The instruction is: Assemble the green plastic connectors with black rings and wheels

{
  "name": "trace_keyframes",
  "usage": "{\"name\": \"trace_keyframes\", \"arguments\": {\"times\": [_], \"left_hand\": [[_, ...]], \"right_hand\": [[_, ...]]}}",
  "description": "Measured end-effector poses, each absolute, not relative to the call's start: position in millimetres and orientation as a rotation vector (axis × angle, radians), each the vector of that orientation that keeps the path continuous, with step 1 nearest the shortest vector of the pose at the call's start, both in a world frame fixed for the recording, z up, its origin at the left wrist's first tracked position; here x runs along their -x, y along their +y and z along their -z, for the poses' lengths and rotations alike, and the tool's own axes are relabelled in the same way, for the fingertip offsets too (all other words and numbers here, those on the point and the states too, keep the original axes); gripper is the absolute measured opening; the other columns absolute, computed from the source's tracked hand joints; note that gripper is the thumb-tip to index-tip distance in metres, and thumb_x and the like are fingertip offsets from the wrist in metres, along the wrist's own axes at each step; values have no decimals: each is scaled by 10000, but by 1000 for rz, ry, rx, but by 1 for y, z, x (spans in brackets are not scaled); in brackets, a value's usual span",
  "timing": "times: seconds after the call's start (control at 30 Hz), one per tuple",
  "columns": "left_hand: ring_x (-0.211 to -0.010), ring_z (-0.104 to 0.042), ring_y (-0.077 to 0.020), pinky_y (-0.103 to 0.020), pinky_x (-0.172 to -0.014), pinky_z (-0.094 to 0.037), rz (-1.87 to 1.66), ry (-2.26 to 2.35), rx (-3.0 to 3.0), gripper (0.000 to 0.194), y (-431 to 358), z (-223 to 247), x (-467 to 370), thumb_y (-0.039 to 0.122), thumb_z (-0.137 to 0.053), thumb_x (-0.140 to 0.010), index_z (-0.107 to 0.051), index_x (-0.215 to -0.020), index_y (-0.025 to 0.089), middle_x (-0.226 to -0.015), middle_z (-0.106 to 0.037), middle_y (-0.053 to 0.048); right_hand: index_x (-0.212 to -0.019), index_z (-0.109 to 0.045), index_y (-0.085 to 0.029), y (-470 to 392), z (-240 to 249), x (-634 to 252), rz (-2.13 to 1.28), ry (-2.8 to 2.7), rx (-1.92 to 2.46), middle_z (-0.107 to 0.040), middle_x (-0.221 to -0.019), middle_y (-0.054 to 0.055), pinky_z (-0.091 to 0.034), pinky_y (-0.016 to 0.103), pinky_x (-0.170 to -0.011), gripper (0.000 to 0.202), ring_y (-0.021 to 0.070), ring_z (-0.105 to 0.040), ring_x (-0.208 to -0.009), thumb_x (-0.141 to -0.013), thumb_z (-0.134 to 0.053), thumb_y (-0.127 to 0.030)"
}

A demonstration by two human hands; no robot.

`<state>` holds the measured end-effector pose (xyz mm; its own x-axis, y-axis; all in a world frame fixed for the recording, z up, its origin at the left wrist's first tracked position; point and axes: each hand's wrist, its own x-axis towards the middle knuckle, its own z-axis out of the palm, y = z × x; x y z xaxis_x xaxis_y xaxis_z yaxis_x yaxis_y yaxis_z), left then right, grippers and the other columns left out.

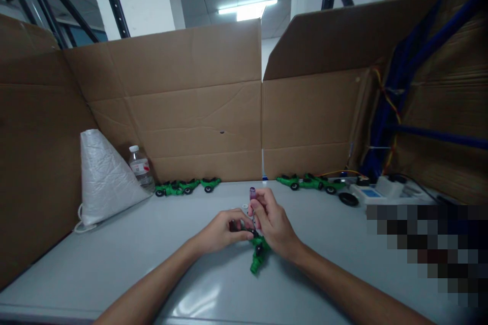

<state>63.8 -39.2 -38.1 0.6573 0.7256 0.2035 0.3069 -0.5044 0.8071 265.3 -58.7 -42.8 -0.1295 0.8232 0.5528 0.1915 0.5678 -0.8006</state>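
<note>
Head view: one green toy (258, 260) on the counter (160, 269), between your two hands. Your left hand (223, 229) pinches its far end; your right hand (275, 223) grips one purple-handled screwdriver (252, 193) above it; tip contact unclear. Behind: two rows of green toys (310, 181), overlapping, count uncertain; one bottle (141, 168), one white bag (107, 183), one black disc (348, 199).

The toy (258, 260) looks plastic — the tabletop (125, 259) smooth and glossy, the cardboard walls (190, 111) matt.

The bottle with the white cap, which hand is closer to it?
Left. The left hand is nearer the camera than the bottle and to its right; the right hand is farther to the right.
</note>
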Motion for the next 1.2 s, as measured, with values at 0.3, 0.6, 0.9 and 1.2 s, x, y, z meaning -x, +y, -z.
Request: {"name": "trace_keyframes", "arguments": {"times": [0.3, 0.6, 0.9, 1.2], "left_hand": [[-755, -504, -128, -239, -688, -388, -684, 789, -2078, 359, -39, 38, -64, 481, -795, -906, -757, -1026, 145, -875, -635, -18], [-761, -531, -131, -240, -696, -405, -660, 791, -2104, 378, -41, 34, -63, 498, -780, -918, -778, -1062, 148, -942, -696, -49], [-760, -543, -131, -237, -691, -409, -647, 791, -2103, 391, -41, 33, -62, 511, -778, -915, -768, -1037, 140, -945, -686, -52], [-734, -520, -125, -238, -690, -404, -659, 805, -2086, 370, -39, 37, -60, 484, -785, -916, -772, -1048, 138, -839, -646, -17]], "right_hand": [[-1096, -434, -276, -62, 39, -262, -701, -1655, 857, -656, -813, -25, -460, 246, -488, 190, 141, -595, -526, -1093, -439, -466], [-1083, -436, -275, -62, 39, -262, -744, -1638, 868, -666, -814, -34, -444, 223, -417, 220, 118, -570, -453, -1097, -429, -495], [-1053, -430, -268, -59, 41, -263, -859, -1559, 758, -661, -802, -45, -414, 206, -363, 279, 107, -566, -415, -1084, -452, -545], [-1061, -460, -265, -60, 38, -264, -990, -1534, 774, -503, -521, -130, -331, 153, -299, 339, 101, -473, -327, -1038, -542, -593]]}}
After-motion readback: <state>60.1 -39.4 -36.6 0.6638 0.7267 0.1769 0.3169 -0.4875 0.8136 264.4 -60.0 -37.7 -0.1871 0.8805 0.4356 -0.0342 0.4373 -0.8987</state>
